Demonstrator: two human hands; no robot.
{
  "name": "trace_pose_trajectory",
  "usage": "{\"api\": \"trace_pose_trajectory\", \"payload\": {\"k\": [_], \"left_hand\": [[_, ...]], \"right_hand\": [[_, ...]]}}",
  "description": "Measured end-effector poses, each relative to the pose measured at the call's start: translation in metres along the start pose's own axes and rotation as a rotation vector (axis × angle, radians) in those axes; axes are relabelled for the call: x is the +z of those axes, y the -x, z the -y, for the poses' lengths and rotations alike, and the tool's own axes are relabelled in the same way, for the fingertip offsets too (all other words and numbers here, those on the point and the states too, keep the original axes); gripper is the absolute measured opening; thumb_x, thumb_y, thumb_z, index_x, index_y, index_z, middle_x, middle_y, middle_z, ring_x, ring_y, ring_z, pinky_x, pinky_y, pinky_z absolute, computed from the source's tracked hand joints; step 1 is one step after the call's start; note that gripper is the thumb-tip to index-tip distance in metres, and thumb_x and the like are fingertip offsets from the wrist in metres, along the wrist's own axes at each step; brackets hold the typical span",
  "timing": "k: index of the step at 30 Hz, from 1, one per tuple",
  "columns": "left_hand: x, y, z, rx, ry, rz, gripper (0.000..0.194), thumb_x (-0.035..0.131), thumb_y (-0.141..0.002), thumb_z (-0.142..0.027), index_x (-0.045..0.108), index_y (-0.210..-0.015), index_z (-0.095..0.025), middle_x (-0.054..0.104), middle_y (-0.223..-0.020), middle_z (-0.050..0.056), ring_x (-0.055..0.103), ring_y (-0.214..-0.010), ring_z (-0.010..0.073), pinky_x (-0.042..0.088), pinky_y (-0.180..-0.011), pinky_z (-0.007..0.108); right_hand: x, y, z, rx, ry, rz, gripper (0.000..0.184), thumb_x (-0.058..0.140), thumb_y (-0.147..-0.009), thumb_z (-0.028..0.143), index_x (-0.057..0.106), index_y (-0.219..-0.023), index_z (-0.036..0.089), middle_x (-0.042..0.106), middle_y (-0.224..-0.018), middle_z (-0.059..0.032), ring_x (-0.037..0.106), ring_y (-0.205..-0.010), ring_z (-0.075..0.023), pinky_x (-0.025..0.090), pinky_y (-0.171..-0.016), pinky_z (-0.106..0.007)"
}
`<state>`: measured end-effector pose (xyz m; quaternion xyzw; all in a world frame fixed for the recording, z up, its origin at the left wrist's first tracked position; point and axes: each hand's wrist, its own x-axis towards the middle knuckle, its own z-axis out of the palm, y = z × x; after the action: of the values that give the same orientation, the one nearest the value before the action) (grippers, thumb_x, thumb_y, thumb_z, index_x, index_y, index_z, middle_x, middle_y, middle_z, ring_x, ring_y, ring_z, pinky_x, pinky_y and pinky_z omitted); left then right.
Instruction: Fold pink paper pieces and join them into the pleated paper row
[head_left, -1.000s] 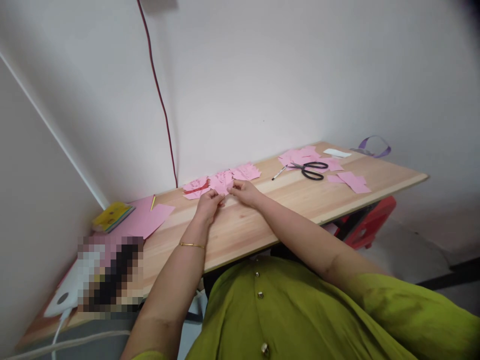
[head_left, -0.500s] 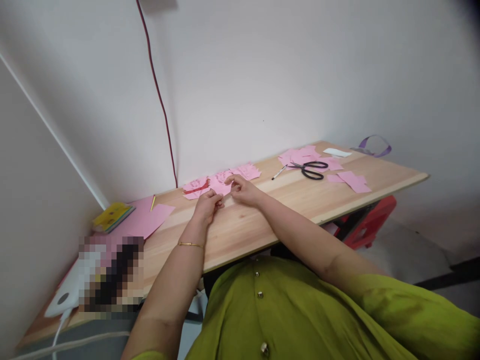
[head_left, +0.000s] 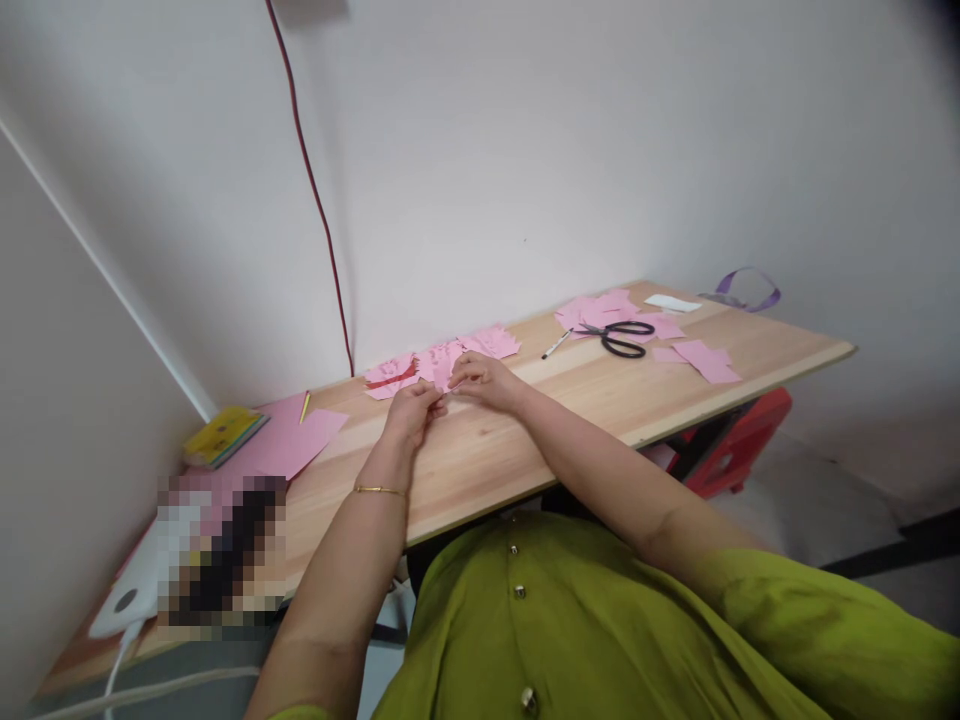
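My left hand (head_left: 416,412) pinches the lower edge of a small piece of pink paper (head_left: 442,374). My right hand (head_left: 484,382) is closed at the same paper's right side, its fingertips bent down onto it. Both hands rest low over the wooden table, close together. Just behind them, along the wall, lies a row of pink paper pieces with drawn lines; the left one (head_left: 387,371) bears a red strip, and another (head_left: 491,341) sits behind my right hand. My fingers cover part of the middle piece.
Black-handled scissors (head_left: 626,338), a pen (head_left: 557,344) and pink paper pieces (head_left: 709,361) lie to the right. At the left are large pink sheets (head_left: 319,438), a yellow pack (head_left: 223,435) and a white power strip (head_left: 139,585). A red stool (head_left: 742,445) stands beneath the table.
My right hand's fingers have come down and left, from raised above the paper to closed at it beside my left fingers. The left hand has hardly moved.
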<state>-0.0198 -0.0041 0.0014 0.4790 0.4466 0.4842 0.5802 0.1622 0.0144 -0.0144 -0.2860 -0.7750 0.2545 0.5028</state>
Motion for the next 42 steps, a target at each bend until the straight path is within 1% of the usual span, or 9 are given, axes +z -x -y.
{"api": "trace_pose_trajectory", "payload": {"k": [4,9,13,17,24,27,32,38,42], "left_hand": [[0.002,0.0,0.0,0.037,-0.009,-0.01,0.028,0.079,-0.051,-0.024,0.053,-0.059,-0.015,0.053,-0.057,-0.002,0.049,-0.052,0.0081,0.046,-0.051,0.023],[0.006,0.002,-0.003,0.082,-0.039,-0.011,0.027,0.079,-0.053,-0.028,0.058,-0.063,-0.014,0.057,-0.06,-0.001,0.05,-0.055,0.0083,0.046,-0.053,0.023],[0.006,0.003,-0.002,0.096,-0.029,0.01,0.028,0.079,-0.055,-0.03,0.062,-0.068,-0.013,0.06,-0.066,0.001,0.052,-0.058,0.0089,0.049,-0.057,0.025],[0.004,0.001,0.0,0.105,-0.041,0.048,0.026,0.08,-0.055,-0.028,0.061,-0.065,-0.013,0.058,-0.064,0.0,0.053,-0.058,0.0089,0.05,-0.06,0.025],[0.006,0.0,-0.001,0.134,-0.053,-0.002,0.022,0.078,-0.055,-0.024,0.06,-0.062,-0.014,0.06,-0.062,0.001,0.053,-0.056,0.0082,0.048,-0.061,0.024],[0.007,0.0,-0.003,0.158,-0.101,-0.031,0.022,0.079,-0.055,-0.025,0.061,-0.061,-0.014,0.06,-0.061,0.0,0.051,-0.055,0.0082,0.047,-0.06,0.024],[0.007,0.0,-0.002,0.19,-0.144,-0.026,0.023,0.08,-0.056,-0.03,0.062,-0.06,-0.015,0.059,-0.06,0.001,0.05,-0.054,0.0092,0.046,-0.058,0.025],[0.008,0.002,0.002,0.154,-0.132,-0.015,0.029,0.08,-0.055,-0.035,0.063,-0.065,-0.015,0.057,-0.063,-0.001,0.051,-0.057,0.0094,0.047,-0.061,0.025],[0.007,0.001,0.005,0.151,-0.152,0.003,0.03,0.08,-0.055,-0.035,0.058,-0.061,-0.016,0.056,-0.061,-0.001,0.052,-0.056,0.0097,0.046,-0.06,0.026]], "right_hand": [[0.001,0.0,0.005,0.091,-0.085,0.01,0.013,0.069,-0.076,0.029,0.069,-0.08,0.017,0.064,-0.088,-0.0042,0.059,-0.084,-0.0158,0.045,-0.077,-0.029],[0.003,0.0,0.011,0.213,-0.113,-0.027,0.017,0.065,-0.077,0.032,0.065,-0.082,0.016,0.067,-0.084,-0.0022,0.06,-0.082,-0.0159,0.045,-0.077,-0.029],[0.002,-0.001,0.011,0.228,-0.121,-0.047,0.018,0.065,-0.075,0.034,0.066,-0.081,0.016,0.067,-0.083,-0.0025,0.06,-0.081,-0.016,0.045,-0.076,-0.029],[0.001,0.0,0.01,0.25,-0.133,-0.055,0.02,0.067,-0.073,0.035,0.066,-0.081,0.016,0.067,-0.083,-0.0027,0.06,-0.081,-0.0161,0.045,-0.076,-0.029],[0.004,0.0,0.012,0.265,-0.15,-0.105,0.021,0.067,-0.071,0.036,0.067,-0.08,0.016,0.066,-0.079,-0.0012,0.058,-0.077,-0.0148,0.043,-0.073,-0.028],[0.006,0.0,0.011,0.274,-0.173,-0.13,0.022,0.068,-0.07,0.036,0.065,-0.079,0.017,0.064,-0.078,-0.0002,0.056,-0.075,-0.0141,0.043,-0.073,-0.027],[0.005,-0.001,0.012,0.325,-0.146,-0.185,0.025,0.072,-0.066,0.037,0.061,-0.077,0.017,0.062,-0.078,0.0012,0.054,-0.074,-0.0133,0.042,-0.074,-0.027],[0.004,-0.001,0.013,0.311,-0.117,-0.172,0.024,0.071,-0.066,0.035,0.059,-0.077,0.017,0.061,-0.077,0.0009,0.053,-0.073,-0.0134,0.041,-0.07,-0.026],[0.005,-0.001,0.012,0.292,-0.114,-0.152,0.023,0.07,-0.067,0.034,0.058,-0.077,0.018,0.059,-0.074,0.0019,0.051,-0.072,-0.0132,0.04,-0.07,-0.026]]}}
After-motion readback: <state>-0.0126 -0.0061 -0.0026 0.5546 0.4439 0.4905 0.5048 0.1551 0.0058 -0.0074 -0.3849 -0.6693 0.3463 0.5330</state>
